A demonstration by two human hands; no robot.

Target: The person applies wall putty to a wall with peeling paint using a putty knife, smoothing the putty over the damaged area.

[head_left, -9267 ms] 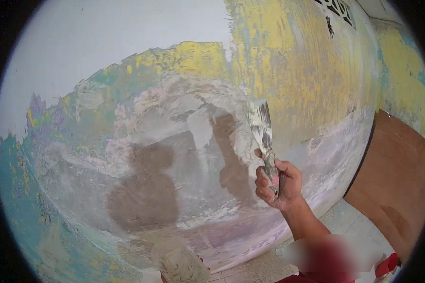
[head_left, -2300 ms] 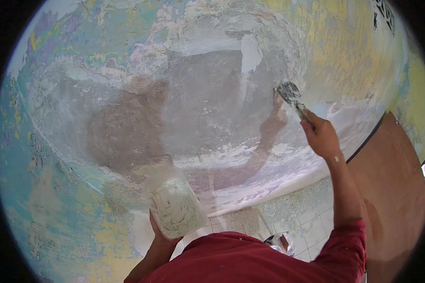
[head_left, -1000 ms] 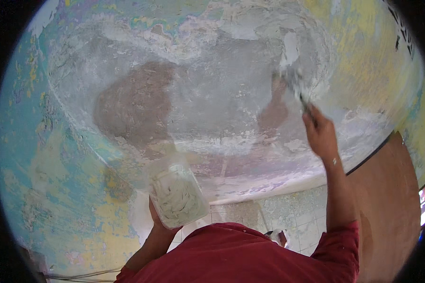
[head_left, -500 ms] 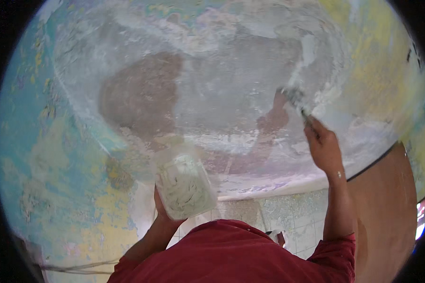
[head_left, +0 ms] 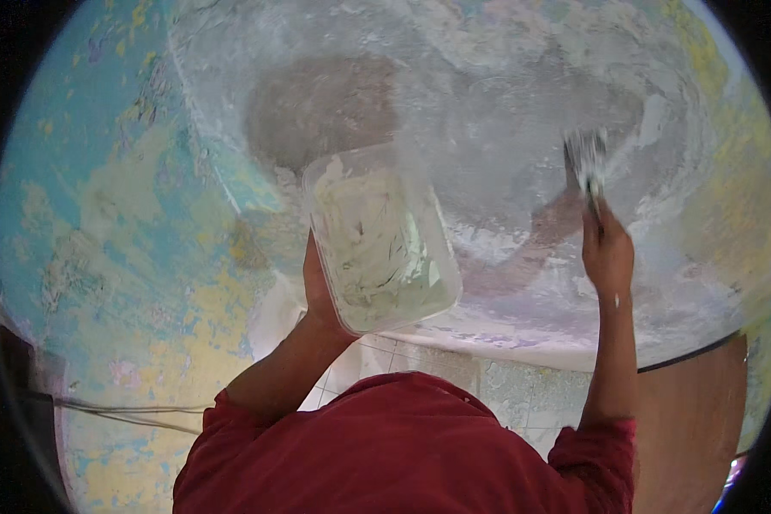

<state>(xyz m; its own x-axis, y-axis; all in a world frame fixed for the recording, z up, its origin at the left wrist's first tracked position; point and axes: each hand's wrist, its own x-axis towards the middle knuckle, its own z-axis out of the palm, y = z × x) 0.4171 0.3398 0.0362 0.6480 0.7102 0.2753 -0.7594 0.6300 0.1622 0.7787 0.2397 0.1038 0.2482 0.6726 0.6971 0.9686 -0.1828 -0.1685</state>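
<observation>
While tight, right hand (head_left: 609,248) around scraper (head_left: 585,158).

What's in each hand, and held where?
The right hand holds a putty knife by its handle; the left hand holds a plastic tub at its left side.

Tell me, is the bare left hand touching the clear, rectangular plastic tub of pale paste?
Touching. The head view shows the left hand against the lower left side of the tub, with no gap between them.
</observation>
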